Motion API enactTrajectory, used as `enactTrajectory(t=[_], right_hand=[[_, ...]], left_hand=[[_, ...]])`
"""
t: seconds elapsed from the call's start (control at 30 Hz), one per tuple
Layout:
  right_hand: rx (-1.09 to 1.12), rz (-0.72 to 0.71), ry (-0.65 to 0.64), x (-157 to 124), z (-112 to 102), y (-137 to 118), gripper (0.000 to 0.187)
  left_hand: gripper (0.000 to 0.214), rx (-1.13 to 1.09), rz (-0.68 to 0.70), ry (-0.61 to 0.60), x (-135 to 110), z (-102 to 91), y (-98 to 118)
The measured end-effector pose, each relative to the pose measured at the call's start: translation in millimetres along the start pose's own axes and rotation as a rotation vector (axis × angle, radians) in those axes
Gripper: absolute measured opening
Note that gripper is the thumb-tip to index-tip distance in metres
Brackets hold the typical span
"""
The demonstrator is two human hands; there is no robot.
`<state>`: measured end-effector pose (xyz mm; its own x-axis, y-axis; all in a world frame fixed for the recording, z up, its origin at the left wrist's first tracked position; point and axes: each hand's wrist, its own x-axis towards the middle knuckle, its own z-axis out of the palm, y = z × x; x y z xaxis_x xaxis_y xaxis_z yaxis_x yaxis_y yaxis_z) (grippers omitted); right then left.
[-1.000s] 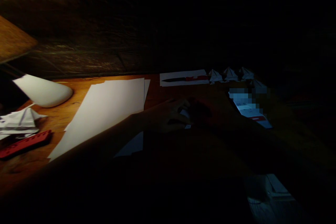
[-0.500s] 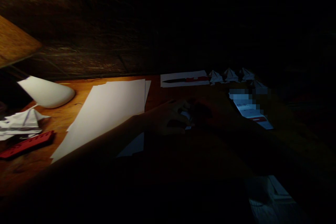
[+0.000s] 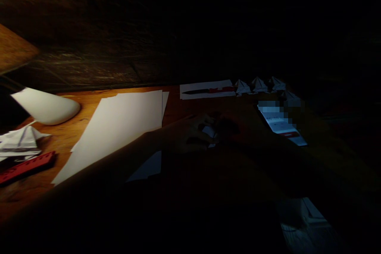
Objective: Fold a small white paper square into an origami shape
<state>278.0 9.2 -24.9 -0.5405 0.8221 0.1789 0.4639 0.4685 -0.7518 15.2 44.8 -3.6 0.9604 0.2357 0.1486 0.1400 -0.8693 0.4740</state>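
In deep shadow near the middle of the table, my left hand [image 3: 190, 134] has its fingers curled around a small piece of white paper [image 3: 210, 131]. Only a pale patch of that paper shows between the fingers. My right hand [image 3: 230, 126] is a dark shape right beside the paper's right side; its fingers are lost in the dark. To the left, partly beneath my left forearm, lies a stack of white paper sheets [image 3: 127, 115].
A knife [image 3: 208, 90] with a red handle lies on folded paper at the back. Several folded paper shapes [image 3: 258, 85] stand beside it. A lit phone [image 3: 278, 121] lies to the right. At left are a lamp [image 3: 50, 107], a folded paper piece [image 3: 22, 141] and a red bar [image 3: 28, 166].
The whole view has shifted slightly, so things at the left sit a little further left. Both hands stay at the small paper, with little visible movement.
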Motion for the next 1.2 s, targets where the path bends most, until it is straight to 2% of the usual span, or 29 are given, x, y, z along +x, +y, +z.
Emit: enactTrajectory(t=[0.13,0.23,0.33,0.73,0.87,1.03,1.2], right_hand=[[-0.031,-0.040,-0.060,-2,-6,0,0.019],[-0.039,-0.030,-0.090,-4,-8,1,0.026],[-0.060,-0.043,-0.090,-4,-9,3,0.029],[-0.148,-0.074,-0.053,-6,-8,-5,0.017],[-0.177,-0.047,-0.021,-4,-2,-1,0.015],[-0.159,-0.056,0.040,-3,3,3,0.024],[-0.161,-0.056,0.010,-3,0,-4,0.018]], left_hand=[[0.036,0.000,-0.014,0.004,-1,1.0,-2],[0.034,-0.029,-0.001,0.020,-2,1.3,-3],[0.031,-0.057,0.001,0.027,-3,1.0,-4],[0.021,-0.097,0.012,0.061,-1,-0.9,-3],[0.028,-0.100,0.009,0.068,0,-1.3,-1],[0.050,-0.062,-0.025,0.039,0,-1.6,3],[0.046,0.012,-0.024,0.039,0,-0.7,4]])
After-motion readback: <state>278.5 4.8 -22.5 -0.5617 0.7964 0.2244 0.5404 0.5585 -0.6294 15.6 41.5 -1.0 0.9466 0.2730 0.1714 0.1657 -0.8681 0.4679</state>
